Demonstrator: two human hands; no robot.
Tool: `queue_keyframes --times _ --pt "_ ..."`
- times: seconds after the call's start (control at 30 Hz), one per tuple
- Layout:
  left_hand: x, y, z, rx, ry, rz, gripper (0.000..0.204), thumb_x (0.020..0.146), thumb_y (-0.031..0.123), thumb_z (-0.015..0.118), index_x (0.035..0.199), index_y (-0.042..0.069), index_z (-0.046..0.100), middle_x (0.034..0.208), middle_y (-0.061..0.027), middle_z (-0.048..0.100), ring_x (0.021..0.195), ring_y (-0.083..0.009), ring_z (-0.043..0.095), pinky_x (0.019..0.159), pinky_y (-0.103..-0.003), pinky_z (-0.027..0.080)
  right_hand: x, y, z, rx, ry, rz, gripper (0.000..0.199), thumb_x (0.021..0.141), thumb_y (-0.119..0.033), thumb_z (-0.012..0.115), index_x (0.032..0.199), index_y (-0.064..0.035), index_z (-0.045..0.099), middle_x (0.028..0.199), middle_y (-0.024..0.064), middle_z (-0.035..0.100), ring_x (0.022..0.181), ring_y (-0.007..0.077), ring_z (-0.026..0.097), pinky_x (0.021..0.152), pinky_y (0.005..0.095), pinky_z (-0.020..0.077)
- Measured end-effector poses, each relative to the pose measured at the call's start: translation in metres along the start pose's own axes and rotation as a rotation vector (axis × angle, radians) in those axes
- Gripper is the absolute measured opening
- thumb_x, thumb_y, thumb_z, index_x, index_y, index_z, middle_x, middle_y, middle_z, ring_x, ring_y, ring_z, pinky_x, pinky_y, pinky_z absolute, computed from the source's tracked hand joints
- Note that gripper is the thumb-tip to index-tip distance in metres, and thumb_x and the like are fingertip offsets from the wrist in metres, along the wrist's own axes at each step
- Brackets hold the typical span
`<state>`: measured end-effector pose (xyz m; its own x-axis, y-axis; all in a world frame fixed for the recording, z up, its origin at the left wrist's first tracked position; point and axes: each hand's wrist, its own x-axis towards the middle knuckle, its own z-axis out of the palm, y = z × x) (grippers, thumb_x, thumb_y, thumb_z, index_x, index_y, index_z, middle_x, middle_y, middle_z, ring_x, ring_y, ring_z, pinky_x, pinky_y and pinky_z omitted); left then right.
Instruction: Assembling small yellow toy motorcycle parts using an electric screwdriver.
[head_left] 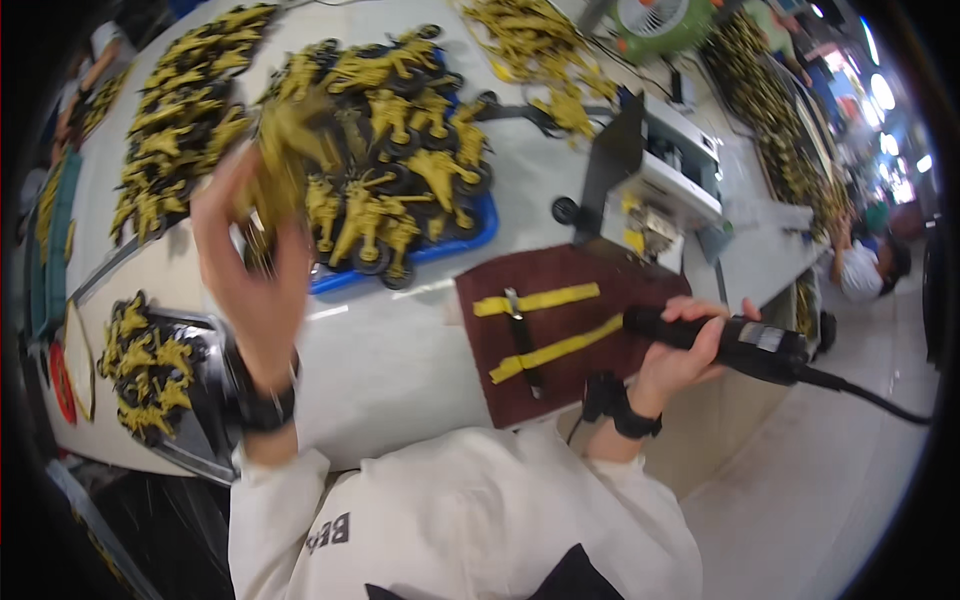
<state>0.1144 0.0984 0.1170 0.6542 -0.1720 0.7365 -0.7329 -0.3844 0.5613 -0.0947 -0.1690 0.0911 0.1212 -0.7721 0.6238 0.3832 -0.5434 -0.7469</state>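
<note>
The left hand is raised above the white table, fingers closed around a gold-coloured figurine on dark wheels; hand and figurine are both motion-blurred, so its details cannot be made out. It hangs over the left edge of a blue tray heaped with more gold wheeled figurines of the same kind.

The right hand is clenched round the body of a black handheld power tool, held level over the right edge of a dark red mat. A pale label (too small to read) wraps the tool's barrel near the thumb, and a black cord runs off to the right. Two yellow strips lie across the mat, and a slim dark tool rests between them — touching both.

Behind the mat stands a small white and black machine. At the far left a metal tray holds another cluster of gold pieces, and further gold heaps spread over the table's far side. A green fan sits at the top edge. To the right, well apart, another person in a white top bends beside a long bench. Both wrists carry black bands, and the sleeves are white.
</note>
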Motion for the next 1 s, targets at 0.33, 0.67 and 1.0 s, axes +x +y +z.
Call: queue_keyframes --times 0.33,0.67,1.0 --pt "-0.123 0.085 0.07 -0.41 -0.761 -0.389 0.076 0.075 0.005 0.066 0.141 0.002 0.027 0.122 -0.0231 0.042 0.101 -0.0352 0.052 0.082 -0.039 0.047 0.076 0.019 0.063 -0.076 -0.198 0.012 0.047 0.082 -0.008 0.059 0.123 0.0043 0.04 0.067 0.0087 0.057 0.052 0.0157 0.055 0.052 0.0289 0.0473" --pt "-0.135 0.059 0.059 -0.844 -1.101 -0.492 0.047 0.083 0.002 0.06 0.128 0.0 0.049 0.131 -0.0154 0.041 0.107 -0.021 0.052 0.084 -0.027 0.046 0.02 -0.03 0.022 0.29 -0.215 0.167 0.06 0.081 -0.021 0.064 0.126 0.0007 0.031 0.067 0.0114 0.055 0.047 0.0202 0.052 0.048 0.033 0.0467" --pt "-0.117 0.079 0.05 -0.839 -1.155 -0.552 0.058 0.082 0.01 0.065 0.135 0.003 0.044 0.146 -0.0181 0.031 0.114 -0.032 0.054 0.087 -0.033 0.048 0.013 -0.033 0.015 0.265 -0.239 0.173 0.064 0.084 -0.032 0.061 0.128 -0.0012 0.027 0.067 0.0137 0.055 0.046 0.0217 0.049 0.047 0.0361 0.0449"
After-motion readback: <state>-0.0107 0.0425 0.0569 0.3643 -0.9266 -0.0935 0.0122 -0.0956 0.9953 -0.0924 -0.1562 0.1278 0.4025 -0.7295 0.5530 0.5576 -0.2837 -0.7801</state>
